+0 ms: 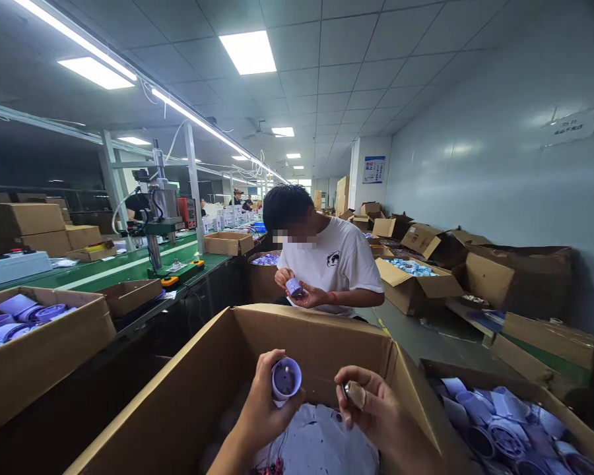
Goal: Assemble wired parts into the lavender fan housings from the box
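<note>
Mid-assembly, by the look of it. Left hand [264, 412] has its grip closed round a small lilac plastic cup-shaped housing [286, 380], open mouth facing the camera, held over the big open cardboard box [297, 330] at 6 o'clock. Right hand [379, 409] pinches a small tan-and-metal insert [354, 394] just beside the cup, at its 3 o'clock, not touching. Next move probably needs the insert lined up with the cup mouth. More lilac parts fill a carton [505, 422] at 4 o'clock. A co-worker [334, 264] sits at 12.
</note>
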`<state>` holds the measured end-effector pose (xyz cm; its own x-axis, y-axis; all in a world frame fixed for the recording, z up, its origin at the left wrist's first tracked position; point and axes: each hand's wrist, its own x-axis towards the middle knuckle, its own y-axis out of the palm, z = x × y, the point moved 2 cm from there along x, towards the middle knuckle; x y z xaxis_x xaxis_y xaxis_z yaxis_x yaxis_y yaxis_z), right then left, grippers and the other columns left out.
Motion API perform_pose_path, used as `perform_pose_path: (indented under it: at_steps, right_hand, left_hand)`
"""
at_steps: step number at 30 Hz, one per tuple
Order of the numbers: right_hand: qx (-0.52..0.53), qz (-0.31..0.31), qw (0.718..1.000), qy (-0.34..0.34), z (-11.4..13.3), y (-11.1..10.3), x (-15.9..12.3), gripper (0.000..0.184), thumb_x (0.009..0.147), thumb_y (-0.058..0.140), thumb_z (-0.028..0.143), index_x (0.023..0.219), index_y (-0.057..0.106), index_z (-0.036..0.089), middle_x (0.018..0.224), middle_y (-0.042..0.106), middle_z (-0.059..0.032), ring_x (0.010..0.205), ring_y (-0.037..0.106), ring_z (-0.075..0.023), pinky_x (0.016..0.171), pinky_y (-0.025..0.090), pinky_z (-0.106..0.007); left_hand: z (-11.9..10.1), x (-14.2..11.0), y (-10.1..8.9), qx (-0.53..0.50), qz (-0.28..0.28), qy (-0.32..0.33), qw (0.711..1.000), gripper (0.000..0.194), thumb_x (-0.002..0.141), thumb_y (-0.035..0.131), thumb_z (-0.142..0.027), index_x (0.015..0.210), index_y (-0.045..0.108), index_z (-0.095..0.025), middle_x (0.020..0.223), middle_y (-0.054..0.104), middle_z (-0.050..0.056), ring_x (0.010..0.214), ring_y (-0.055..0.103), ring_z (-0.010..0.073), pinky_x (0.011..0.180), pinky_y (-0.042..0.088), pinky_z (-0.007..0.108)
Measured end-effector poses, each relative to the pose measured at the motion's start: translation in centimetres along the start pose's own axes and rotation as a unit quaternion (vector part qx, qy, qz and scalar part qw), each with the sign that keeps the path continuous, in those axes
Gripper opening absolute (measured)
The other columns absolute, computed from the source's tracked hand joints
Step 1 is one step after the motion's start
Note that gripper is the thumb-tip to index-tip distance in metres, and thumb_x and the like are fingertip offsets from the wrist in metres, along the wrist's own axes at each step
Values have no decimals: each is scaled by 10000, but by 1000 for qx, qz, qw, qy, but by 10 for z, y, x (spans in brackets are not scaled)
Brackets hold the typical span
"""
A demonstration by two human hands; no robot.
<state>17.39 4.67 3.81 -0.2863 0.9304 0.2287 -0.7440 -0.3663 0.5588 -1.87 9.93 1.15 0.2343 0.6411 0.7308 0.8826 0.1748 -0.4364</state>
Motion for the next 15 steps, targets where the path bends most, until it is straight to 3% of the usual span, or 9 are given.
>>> perform_pose_path:
  at_steps: [5,9,12,15]
  right_hand:
    - [-40,42,998,-4,-8,4,-2,221,713,773,335,858,726,175,660,672,-24,521,591,-78,496,449,-181]
    - [-41,33,999,0,-9,1,-1,225,718,768,340,871,723,181,675,668,-22,537,589,-81,512,455,-193]
    - [-31,10,999,-2,-8,-1,1,247,694,785,358,855,724,181,668,669,-19,530,593,-86,516,459,-204]
    - [-34,-13,999,-1,-10,-1,5,293,659,807,386,845,719,178,668,678,-21,529,610,-97,517,463,-213]
  left_hand:
    - [-11,3,-2,34,-14,37,999,419,690,608,-175,1089,484,-207,1022,588,91,983,571,248,828,505,409]
    - [-5,7,2,-19,-28,-66,997,272,700,622,-207,929,476,-224,1065,629,75,894,630,208,752,526,352]
    - [2,6,6,-53,-64,-142,986,382,666,676,-246,965,439,-229,963,638,32,755,635,170,676,520,308]
    - [7,2,12,-97,-102,-160,977,469,660,681,-274,1026,391,-233,875,600,-5,713,610,157,656,508,290]
